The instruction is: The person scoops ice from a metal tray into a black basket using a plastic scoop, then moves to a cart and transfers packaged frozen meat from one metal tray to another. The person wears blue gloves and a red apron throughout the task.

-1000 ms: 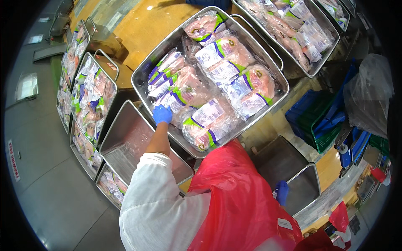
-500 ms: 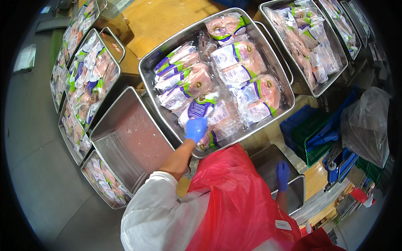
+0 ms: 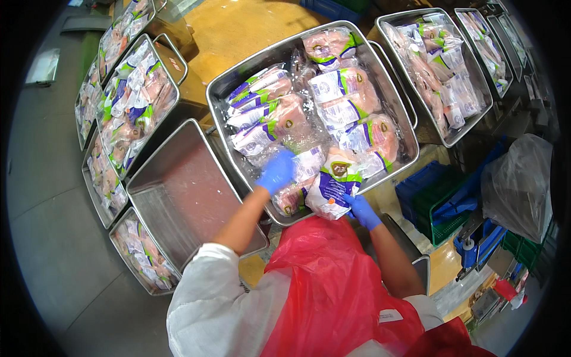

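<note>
In front of me stands a deep metal tub (image 3: 399, 174) of bagged raw poultry, with bits of ice among the bags. My right hand (image 3: 363, 212), in a blue glove, grips the lower corner of a poultry bag (image 3: 336, 187) with a purple, green and white print. That bag is tilted over the tub's near edge. My left hand (image 3: 277, 171), also blue-gloved, is over the bags at the tub's near left. Motion smears it and its fingers are hidden, so I cannot tell whether it holds anything.
A metal tub (image 3: 178, 196) with a little reddish liquid sits at the left. More tubs of bagged poultry (image 3: 134, 110) stand beyond it, and another filled tub (image 3: 437, 77) is at the right. Blue and green crates (image 3: 437, 190) and a clear plastic sheet (image 3: 517, 184) lie further right.
The printed poultry bag has moved from under my left hand to the tub's near edge. My right hand has come up from beside the apron and taken hold of it.
</note>
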